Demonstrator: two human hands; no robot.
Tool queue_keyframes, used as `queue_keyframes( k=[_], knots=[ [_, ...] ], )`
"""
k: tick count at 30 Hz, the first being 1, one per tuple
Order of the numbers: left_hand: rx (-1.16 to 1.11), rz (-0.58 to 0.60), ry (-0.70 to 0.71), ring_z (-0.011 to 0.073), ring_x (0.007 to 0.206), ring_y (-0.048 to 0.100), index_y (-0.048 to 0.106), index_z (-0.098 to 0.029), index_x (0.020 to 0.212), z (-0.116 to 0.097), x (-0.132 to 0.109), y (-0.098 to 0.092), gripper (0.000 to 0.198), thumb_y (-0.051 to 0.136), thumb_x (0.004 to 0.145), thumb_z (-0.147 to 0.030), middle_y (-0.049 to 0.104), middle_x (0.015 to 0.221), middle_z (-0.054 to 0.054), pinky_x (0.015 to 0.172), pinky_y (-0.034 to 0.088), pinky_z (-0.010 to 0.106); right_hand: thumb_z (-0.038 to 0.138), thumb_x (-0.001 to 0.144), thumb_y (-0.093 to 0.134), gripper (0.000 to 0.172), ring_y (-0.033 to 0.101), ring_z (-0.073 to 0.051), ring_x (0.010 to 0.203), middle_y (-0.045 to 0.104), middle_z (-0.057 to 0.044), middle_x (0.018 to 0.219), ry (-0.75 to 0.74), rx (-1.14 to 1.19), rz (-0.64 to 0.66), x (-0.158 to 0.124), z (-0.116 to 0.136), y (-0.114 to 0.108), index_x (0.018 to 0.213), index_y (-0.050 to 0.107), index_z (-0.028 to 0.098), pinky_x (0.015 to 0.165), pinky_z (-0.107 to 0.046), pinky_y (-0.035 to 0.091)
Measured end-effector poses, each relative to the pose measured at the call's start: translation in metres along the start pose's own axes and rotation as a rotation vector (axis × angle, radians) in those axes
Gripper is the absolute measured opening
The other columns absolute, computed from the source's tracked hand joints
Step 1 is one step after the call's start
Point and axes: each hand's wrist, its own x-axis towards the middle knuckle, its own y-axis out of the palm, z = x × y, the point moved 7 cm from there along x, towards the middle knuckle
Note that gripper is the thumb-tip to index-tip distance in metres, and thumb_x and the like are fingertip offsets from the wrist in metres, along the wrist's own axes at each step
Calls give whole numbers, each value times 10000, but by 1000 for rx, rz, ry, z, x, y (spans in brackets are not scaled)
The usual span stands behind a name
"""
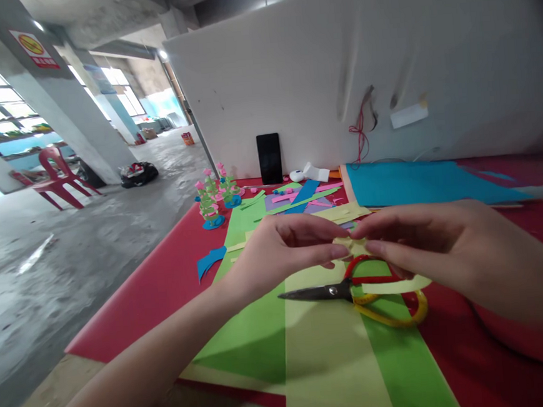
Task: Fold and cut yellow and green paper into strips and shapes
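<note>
Between the fingertips of my left hand [298, 242] and my right hand [437, 247] is a small folded piece of pale yellow paper [351, 245]. Both hands pinch it from either side, thumbs toward me. Its exact folded shape is partly covered by the fingers. A pale yellow paper strip [398, 286] extends below my right hand, over the scissors' handles. The scissors [335, 291], with dark blades and red and yellow handles, lie just below the hands, blades pointing left. Beneath them are a pale yellow sheet [333, 355] and a green sheet [249, 337].
Small paper plants [212, 211] with pink tops and blue bases stand at the back left. Blue strips [210, 263] lie nearer. A black phone [269, 158] leans against the white panel [309, 87]. Blue sheets [420, 182] lie back right. The red table covering [138, 302] ends at left.
</note>
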Motion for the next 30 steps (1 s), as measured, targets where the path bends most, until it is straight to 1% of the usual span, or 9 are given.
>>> queue_keyframes(
  k=[2, 4, 8, 12, 18, 23, 27, 30],
  knots=[
    [-1, 5, -8, 111, 739, 643, 661, -191, 871, 2, 0, 0, 225, 704, 652, -220, 685, 813, -5, 694, 541, 204, 375, 704, 610, 157, 616, -122, 598, 687, 26, 739, 0, 16, 2, 1, -1, -1, 783, 684, 262, 517, -197, 490],
    [-6, 0, 1, 124, 777, 642, 655, -189, 870, 2, 1, 0, 245, 718, 634, -208, 683, 833, 0, 716, 537, 217, 396, 695, 614, 182, 612, -124, 573, 686, 18, 723, -29, 23, 14, 2, 0, -1, 785, 687, 256, 488, -195, 485],
    [-20, -2, 8, 119, 710, 650, 658, -178, 859, 1, -1, 1, 195, 689, 670, -217, 693, 773, 6, 646, 545, 200, 393, 691, 618, 189, 598, -114, 525, 683, 14, 701, -56, 34, 38, 4, -2, 0, 798, 686, 253, 444, -181, 479],
    [-7, -9, 11, 123, 698, 660, 665, -172, 842, -2, -2, 0, 163, 673, 688, -224, 696, 750, 5, 600, 548, 178, 384, 696, 614, 189, 620, -134, 567, 689, 8, 727, -43, 36, 58, 3, -3, 0, 811, 681, 251, 455, -187, 494],
    [1, -37, 3, 146, 711, 665, 672, -153, 808, -3, -1, -1, 153, 679, 678, -233, 690, 737, 12, 583, 554, 189, 411, 686, 613, 231, 645, -175, 660, 694, -17, 798, -10, 54, 64, 3, -5, -2, 823, 677, 236, 498, -210, 519],
    [-4, -46, -21, 146, 699, 660, 675, -145, 789, -1, 0, -1, 131, 672, 684, -224, 685, 739, 18, 570, 553, 197, 414, 693, 603, 238, 571, -128, 520, 654, -5, 676, 34, 26, 88, 2, -6, 1, 830, 659, 228, 445, -215, 480],
    [-24, -30, -47, 158, 702, 662, 673, -145, 785, 2, 0, 2, 130, 664, 689, -232, 678, 751, 20, 546, 552, 200, 331, 688, 617, 134, 507, -91, 463, 604, 11, 606, 51, 43, 94, 2, -2, 6, 731, 637, 206, 414, -188, 430],
    [-51, -5, -68, 153, 715, 663, 668, -146, 796, 4, 0, 5, 118, 655, 699, -212, 670, 749, 11, 562, 553, 193, 314, 692, 612, 116, 476, -73, 422, 550, 32, 534, 61, 84, 95, 2, -2, 11, 680, 620, 199, 413, -186, 415]
  ],
)
